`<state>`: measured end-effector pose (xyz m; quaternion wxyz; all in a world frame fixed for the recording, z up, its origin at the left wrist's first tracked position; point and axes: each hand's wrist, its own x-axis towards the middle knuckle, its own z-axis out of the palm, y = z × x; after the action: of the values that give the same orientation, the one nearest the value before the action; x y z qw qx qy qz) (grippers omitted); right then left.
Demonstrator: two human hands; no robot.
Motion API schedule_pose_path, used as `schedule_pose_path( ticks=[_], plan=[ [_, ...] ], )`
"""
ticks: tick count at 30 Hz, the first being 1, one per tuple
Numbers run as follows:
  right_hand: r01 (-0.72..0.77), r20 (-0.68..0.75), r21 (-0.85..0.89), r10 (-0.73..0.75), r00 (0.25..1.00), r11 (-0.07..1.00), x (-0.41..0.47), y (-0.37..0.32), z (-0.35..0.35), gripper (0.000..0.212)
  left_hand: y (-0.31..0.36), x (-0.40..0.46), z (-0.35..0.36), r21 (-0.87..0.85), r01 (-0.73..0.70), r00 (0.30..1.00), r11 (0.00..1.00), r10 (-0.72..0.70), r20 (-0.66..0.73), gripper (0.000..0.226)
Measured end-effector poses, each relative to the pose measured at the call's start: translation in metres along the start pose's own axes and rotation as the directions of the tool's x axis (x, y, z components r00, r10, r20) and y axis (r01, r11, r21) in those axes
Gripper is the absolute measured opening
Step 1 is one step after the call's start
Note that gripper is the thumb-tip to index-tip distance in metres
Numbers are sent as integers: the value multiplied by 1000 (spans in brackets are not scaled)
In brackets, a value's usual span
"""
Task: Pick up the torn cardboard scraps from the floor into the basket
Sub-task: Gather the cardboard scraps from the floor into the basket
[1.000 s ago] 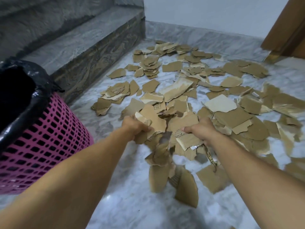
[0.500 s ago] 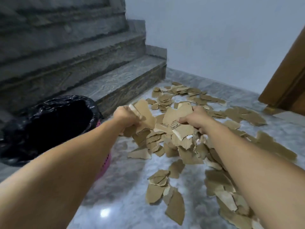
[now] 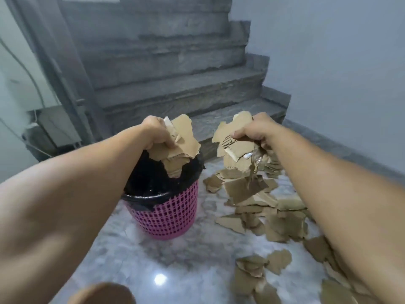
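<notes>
Both hands [image 3: 206, 133] grip cardboard scraps [image 3: 180, 143], the left bunch over the basket [image 3: 168, 213].

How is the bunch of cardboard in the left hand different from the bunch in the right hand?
The left hand's bunch hangs over the basket; the right hand's bunch hangs beside it, over the floor scraps. The right hand's bunch shows dark print and a dangling strip; the left hand's bunch shows neither. Both are torn brown cardboard, gripped from above.
</notes>
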<state>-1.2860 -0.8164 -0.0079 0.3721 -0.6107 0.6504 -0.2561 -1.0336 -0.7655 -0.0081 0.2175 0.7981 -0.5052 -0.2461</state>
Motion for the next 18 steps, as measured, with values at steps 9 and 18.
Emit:
schedule_pose_path(
  ticks=[9, 18],
  plan=[
    [135, 71, 236, -156, 985, 962, 42, -123, 101, 61, -72, 54, -66, -77, 51, 990, 996, -61, -129, 45],
    [37, 183, 112, -57, 981, 993, 56, -46, 199, 62, -141, 75, -9, -91, 134, 989, 987, -127, 79, 64]
  ],
)
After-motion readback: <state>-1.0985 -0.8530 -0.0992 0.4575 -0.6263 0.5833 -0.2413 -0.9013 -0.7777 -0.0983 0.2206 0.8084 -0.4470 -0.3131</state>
